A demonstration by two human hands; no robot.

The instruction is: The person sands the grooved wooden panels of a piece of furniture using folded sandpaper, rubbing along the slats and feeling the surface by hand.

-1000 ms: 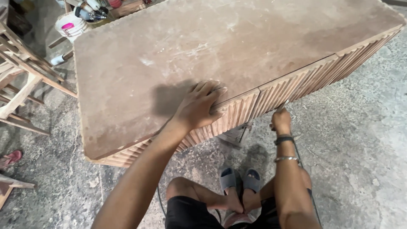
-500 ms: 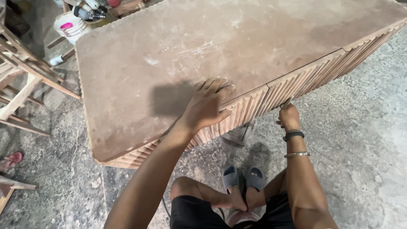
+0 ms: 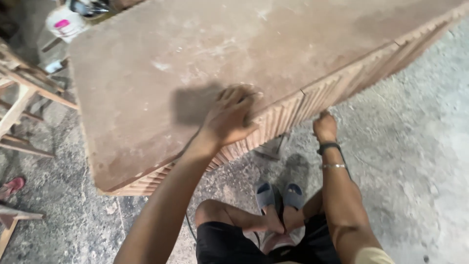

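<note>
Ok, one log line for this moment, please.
left hand: flat on cabinet top edge | right hand: at ribbed front | person crouching

Dusty matt wooden cabinet top [image 3: 195, 63], ribbed bare-wood front [image 3: 312, 100], rough grey concrete floor [image 3: 415, 146], white plastic bucket [image 3: 66, 22]

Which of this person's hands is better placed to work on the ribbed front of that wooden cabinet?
Probably the right hand: it is already low against the ribbed front. The left hand rests flat on the cabinet top at its edge, seemingly steadying it.
</note>
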